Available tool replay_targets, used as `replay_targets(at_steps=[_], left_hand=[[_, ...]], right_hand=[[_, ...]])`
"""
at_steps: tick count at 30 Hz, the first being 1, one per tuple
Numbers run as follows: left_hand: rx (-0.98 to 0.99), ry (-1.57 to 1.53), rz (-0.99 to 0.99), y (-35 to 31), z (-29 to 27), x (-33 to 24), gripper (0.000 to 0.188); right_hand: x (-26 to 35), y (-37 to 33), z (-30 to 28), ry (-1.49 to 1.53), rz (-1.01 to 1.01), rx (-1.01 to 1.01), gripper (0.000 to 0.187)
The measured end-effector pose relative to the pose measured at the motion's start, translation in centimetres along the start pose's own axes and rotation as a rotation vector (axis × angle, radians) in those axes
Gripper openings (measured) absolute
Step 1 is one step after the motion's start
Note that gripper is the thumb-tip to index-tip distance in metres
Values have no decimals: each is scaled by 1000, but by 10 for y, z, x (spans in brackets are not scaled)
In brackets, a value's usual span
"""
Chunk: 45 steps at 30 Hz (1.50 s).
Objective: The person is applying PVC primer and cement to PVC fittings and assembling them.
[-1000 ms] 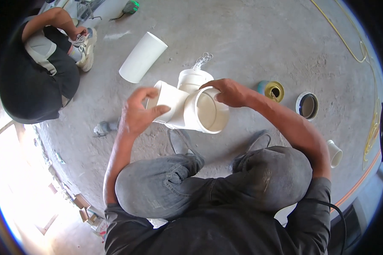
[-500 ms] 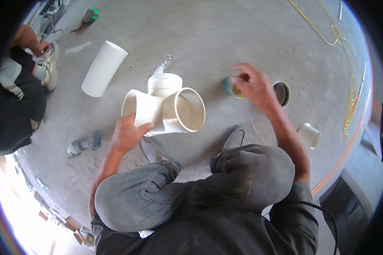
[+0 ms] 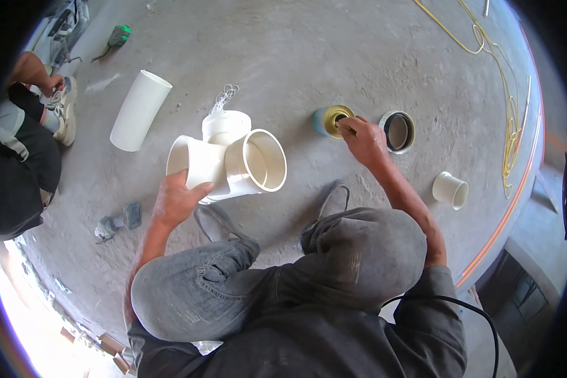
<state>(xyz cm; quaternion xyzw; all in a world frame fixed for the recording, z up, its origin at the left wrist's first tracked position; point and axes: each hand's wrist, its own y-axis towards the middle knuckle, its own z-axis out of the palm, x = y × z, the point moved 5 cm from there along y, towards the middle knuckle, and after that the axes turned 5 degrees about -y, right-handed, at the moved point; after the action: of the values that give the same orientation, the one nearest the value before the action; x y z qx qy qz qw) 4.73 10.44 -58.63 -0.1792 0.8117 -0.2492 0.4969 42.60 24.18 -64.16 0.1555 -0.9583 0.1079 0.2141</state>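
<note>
One white branched pipe fitting sits at your left hand; two visible mouths bare, nothing joined there yet. Left fingers grip its near-left rim, thumb outside. Right hand: fingers bunched narrow at the open can; can't tell what's pinched. White pipe lies apart, unjoined.

Pipe fitting: smooth, glossy white plastic; can: shiny, gold-toned metal top; loose pipe: smooth white plastic; floor: matt, rough, concrete-like; trousers: matt, worn grey cloth.
</note>
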Motion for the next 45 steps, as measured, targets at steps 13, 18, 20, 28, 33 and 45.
replay_targets(at_steps=[13,18,20,28,33,45], left_hand=[[-1,63,11,-1,3,-12,38],[12,40,26,0,5,-10,39],[20,44,16,1,6,-10,39],[7,50,47,3,5,-18,39],[26,42,25,6,8,-7,38],[41,14,75,23,7,-34,36]], right_hand=[[-22,-12,19,191,157,-59,16],[-16,-12,14,75,-130,-239,14],[-19,-9,14,77,-134,-254,14],[-14,-3,3,135,-163,-222,13],[-20,-2,7,180,10,-160,13],[-31,-7,-11,373,148,-212,13]])
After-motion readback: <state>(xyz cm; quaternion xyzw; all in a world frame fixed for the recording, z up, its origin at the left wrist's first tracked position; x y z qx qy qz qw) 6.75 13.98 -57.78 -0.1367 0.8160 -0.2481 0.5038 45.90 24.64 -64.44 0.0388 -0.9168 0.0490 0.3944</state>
